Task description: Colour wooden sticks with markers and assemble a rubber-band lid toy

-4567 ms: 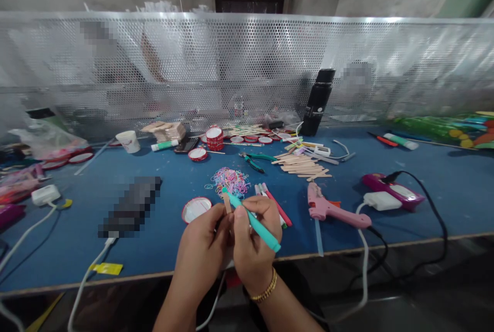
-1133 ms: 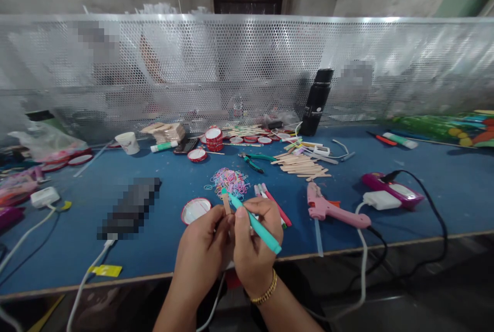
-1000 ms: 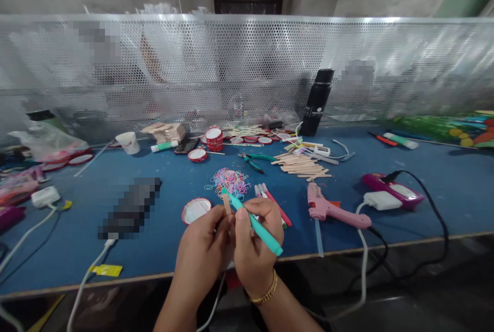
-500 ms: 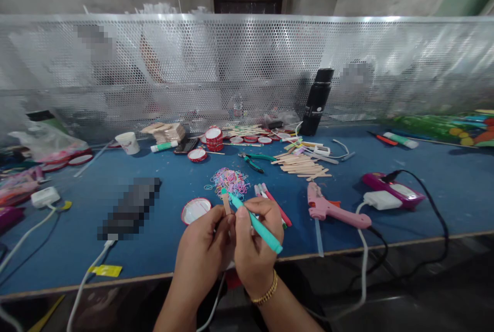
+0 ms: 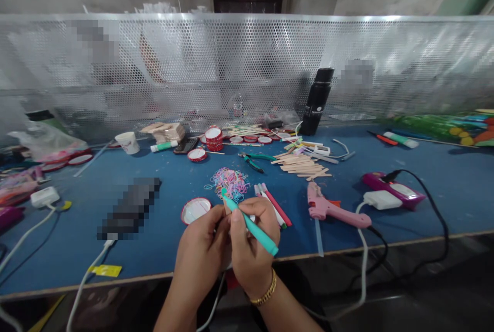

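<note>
My left hand (image 5: 204, 242) pinches a wooden craft stick (image 5: 227, 209) upright; its top end is coloured turquoise. In my right hand (image 5: 252, 244) is a turquoise marker pen (image 5: 257, 231), slanted with its tip at the top of the stick. The lower part of the stick is hidden by my fingers. Just beyond my hands lies a pile of small coloured rubber bands (image 5: 227, 181). A round red-rimmed lid (image 5: 196, 210) is left of my hands, and several more markers (image 5: 276, 206) lie to the right.
A pink glue gun (image 5: 335, 212) and a purple power strip (image 5: 405, 193) with cables are at right. Behind are loose craft sticks (image 5: 304, 163), pliers (image 5: 252, 161) and a black bottle (image 5: 317, 103). A phone (image 5: 131, 208) lies at left. A perforated metal screen (image 5: 185, 64) borders the back.
The marker has moved slightly left, and its tip now covers more of the stick's top. My right hand shifted a little with it; my left hand stays in place.
</note>
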`<state>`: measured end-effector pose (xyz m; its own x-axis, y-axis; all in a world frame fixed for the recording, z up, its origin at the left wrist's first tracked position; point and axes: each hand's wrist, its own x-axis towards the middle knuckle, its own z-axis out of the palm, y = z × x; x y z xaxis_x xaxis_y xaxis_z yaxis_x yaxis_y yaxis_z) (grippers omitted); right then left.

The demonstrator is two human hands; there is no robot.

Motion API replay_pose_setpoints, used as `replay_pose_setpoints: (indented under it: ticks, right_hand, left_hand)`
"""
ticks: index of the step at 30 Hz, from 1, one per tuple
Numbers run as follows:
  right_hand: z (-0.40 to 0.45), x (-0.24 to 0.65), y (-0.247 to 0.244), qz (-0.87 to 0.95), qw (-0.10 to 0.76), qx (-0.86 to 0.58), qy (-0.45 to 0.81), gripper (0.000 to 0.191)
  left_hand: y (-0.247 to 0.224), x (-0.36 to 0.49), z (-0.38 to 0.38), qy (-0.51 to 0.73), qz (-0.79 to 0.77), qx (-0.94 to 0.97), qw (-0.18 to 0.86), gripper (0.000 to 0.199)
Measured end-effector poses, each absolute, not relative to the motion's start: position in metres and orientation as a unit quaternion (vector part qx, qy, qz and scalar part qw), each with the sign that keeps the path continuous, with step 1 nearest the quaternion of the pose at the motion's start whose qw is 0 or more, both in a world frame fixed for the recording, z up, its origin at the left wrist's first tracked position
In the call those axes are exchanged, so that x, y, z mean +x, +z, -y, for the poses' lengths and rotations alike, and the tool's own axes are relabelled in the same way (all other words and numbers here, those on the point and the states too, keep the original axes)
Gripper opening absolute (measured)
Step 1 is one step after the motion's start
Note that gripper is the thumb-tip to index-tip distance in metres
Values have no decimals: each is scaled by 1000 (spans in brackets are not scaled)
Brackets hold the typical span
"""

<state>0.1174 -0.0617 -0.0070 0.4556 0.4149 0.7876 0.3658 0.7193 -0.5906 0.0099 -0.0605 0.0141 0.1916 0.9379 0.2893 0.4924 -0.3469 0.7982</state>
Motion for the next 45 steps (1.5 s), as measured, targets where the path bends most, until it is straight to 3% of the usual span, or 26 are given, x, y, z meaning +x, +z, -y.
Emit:
replay_pose_setpoints:
  ticks: [45]
  right_hand:
    - [61,116,-8,498,779,-381,15,5]
  left_hand:
    - [14,10,60,392,-506,724,259,30]
